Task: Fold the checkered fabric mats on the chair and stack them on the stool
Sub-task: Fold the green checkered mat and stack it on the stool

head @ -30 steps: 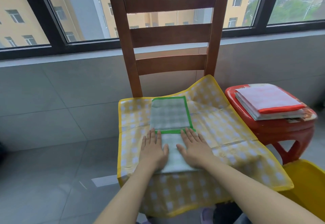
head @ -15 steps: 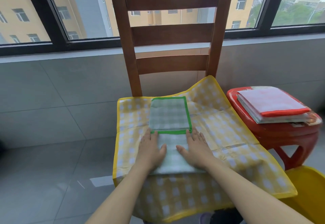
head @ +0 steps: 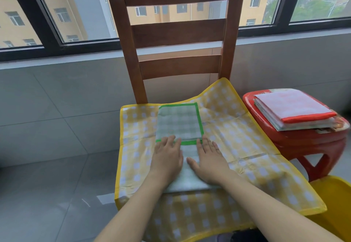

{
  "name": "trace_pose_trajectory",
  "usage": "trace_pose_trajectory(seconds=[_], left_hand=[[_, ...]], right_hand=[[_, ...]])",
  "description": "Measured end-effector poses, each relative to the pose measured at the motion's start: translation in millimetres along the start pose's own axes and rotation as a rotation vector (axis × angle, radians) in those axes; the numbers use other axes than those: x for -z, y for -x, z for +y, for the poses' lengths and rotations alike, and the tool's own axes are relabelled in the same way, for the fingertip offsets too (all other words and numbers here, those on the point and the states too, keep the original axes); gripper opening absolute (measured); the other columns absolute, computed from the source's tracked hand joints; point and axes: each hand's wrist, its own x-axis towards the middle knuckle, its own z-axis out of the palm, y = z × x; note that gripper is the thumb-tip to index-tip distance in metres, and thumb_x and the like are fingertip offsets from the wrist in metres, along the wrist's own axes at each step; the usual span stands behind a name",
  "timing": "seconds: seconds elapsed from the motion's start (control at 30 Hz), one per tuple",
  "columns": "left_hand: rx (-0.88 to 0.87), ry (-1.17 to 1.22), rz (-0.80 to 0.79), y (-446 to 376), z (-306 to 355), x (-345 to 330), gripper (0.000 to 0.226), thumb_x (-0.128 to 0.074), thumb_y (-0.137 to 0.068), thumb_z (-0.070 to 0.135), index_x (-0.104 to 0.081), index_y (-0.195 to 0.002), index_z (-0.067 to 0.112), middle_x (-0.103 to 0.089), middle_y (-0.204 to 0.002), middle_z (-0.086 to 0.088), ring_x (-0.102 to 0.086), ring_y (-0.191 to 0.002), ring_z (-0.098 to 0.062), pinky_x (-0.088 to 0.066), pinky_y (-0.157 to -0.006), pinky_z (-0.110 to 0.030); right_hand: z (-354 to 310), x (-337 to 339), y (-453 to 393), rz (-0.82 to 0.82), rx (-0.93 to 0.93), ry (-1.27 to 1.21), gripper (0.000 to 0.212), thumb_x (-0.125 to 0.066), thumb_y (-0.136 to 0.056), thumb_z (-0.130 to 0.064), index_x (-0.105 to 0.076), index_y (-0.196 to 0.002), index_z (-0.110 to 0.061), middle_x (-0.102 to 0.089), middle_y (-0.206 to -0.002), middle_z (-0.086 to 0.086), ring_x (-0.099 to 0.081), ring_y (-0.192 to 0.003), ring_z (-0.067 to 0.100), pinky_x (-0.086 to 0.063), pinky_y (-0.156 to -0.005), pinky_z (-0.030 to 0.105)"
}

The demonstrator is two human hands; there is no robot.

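A folded green-edged checkered mat [head: 179, 123] lies in the middle of a spread yellow checkered mat [head: 237, 146] that covers the seat of the wooden chair [head: 178, 32]. My left hand [head: 167, 158] and my right hand [head: 209, 161] press flat on the near half of the green mat, fingers straight, side by side. To the right stands the red stool [head: 296, 142] with a stack of folded mats [head: 292, 110], a red-edged one on top.
A yellow bin [head: 334, 203] sits at the lower right, below the stool. Grey tiled floor [head: 47, 194] lies to the left of the chair. A tiled wall and a window ledge run behind the chair.
Both hands have slid a little farther along the green mat toward the chair back, staying flat. The view has shifted slightly.
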Motion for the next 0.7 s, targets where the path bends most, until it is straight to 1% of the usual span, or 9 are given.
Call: trace_pose_trajectory(seconds=[0.03, 0.07, 0.2, 0.27, 0.37, 0.43, 0.5, 0.6, 0.7], left_hand=[[-0.017, 0.029, 0.024, -3.0, 1.9, -2.0, 0.048, -0.033, -0.088, 0.035, -0.059, -0.12, 0.011, -0.056, -0.118, -0.014, -0.055, -0.11, -0.034, -0.044, -0.092, -0.038], [-0.002, 0.067, 0.03, -5.2, 1.9, -3.7, 0.043, -0.037, -0.088, 0.036, -0.062, -0.113, 0.011, -0.056, -0.107, -0.014, -0.057, -0.101, -0.034, -0.047, -0.087, -0.037], [0.197, 0.225, -0.098, -11.6, -7.0, -9.7, 0.037, -0.044, -0.094, 0.028, -0.047, -0.125, 0.008, -0.045, -0.122, -0.015, -0.047, -0.114, -0.032, -0.035, -0.098, -0.035], [0.285, 0.356, -0.08, -16.0, -9.6, -6.5, 0.033, -0.046, -0.093, 0.022, -0.047, -0.123, 0.008, -0.044, -0.123, -0.014, -0.049, -0.111, -0.031, -0.038, -0.093, -0.033], [0.41, 0.5, -0.053, -23.8, -11.7, -2.0, 0.027, -0.047, -0.093, 0.017, -0.05, -0.118, 0.007, -0.047, -0.12, -0.013, -0.053, -0.102, -0.028, -0.037, -0.078, -0.027], [0.457, 0.534, -0.015, -29.6, -15.5, -1.4, 0.025, -0.046, -0.094, 0.015, -0.05, -0.117, 0.006, -0.047, -0.121, -0.015, -0.052, -0.095, -0.027, -0.036, -0.075, -0.028], [0.53, 0.571, 0.047, -36.4, -22.3, -2.3, 0.023, -0.044, -0.094, 0.013, -0.048, -0.115, 0.005, -0.046, -0.121, -0.018, -0.051, -0.087, -0.027, -0.039, -0.073, -0.03], [0.711, 0.674, 0.103, -47.3, -30.3, -1.9, 0.02, -0.041, -0.092, 0.012, -0.044, -0.111, 0.007, -0.043, -0.117, -0.016, -0.065, -0.073, -0.034, -0.054, -0.066, -0.037], [0.834, 0.736, 0.108, -56.5, -31.7, -4.0, 0.022, -0.043, -0.092, 0.015, -0.044, -0.112, 0.007, -0.041, -0.118, -0.016, -0.068, -0.067, -0.035, -0.057, -0.062, -0.039]], right_hand=[[0.5, 1.3, -0.3, 0.003, 0.0, 0.01, 0.079, -0.017, -0.094, -0.059, 0.006, -0.149, -0.007, 0.013, -0.157, 0.013, 0.014, -0.145, 0.022, 0.009, -0.119, 0.036], [0.9, 3.0, -0.6, 0.009, 0.002, 0.027, 0.079, -0.017, -0.093, -0.059, 0.004, -0.149, -0.007, 0.011, -0.157, 0.013, 0.012, -0.146, 0.022, 0.009, -0.119, 0.036], [2.0, 11.7, -3.6, 0.08, 0.021, 0.048, 0.081, -0.027, -0.091, -0.063, -0.013, -0.149, -0.008, -0.001, -0.159, 0.008, 0.003, -0.146, 0.023, 0.004, -0.118, 0.038], [4.5, 17.5, -7.3, 0.145, 0.06, -0.034, 0.075, -0.043, -0.089, -0.058, -0.033, -0.142, -0.006, -0.018, -0.153, 0.003, -0.012, -0.14, 0.024, -0.008, -0.114, 0.034], [10.1, 22.9, -17.5, 0.197, 0.086, -0.266, 0.055, -0.064, -0.084, -0.037, -0.055, -0.125, -0.002, -0.041, -0.127, 0.005, -0.036, -0.12, 0.021, -0.025, -0.102, 0.023], [12.9, 26.4, -22.9, 0.192, 0.003, -0.47, 0.047, -0.07, -0.082, -0.022, -0.058, -0.122, -0.001, -0.043, -0.11, 0.004, -0.047, -0.096, 0.017, -0.034, -0.087, 0.018], [15.5, 29.3, -29.7, 0.212, -0.111, -0.579, 0.039, -0.069, -0.082, -0.018, -0.059, -0.117, -0.004, -0.046, -0.104, 0.004, -0.048, -0.085, 0.015, -0.036, -0.078, 0.021], [15.6, 30.6, -41.6, 0.252, -0.253, -0.642, 0.03, -0.064, -0.086, -0.018, -0.056, -0.111, -0.006, -0.053, -0.104, 0.006, -0.048, -0.088, 0.018, -0.037, -0.073, 0.026], [13.9, 29.8, -53.7, 0.316, -0.345, -0.683, 0.026, -0.064, -0.086, -0.016, -0.057, -0.107, -0.003, -0.059, -0.109, 0.012, -0.056, -0.092, 0.026, -0.043, -0.074, 0.03]])
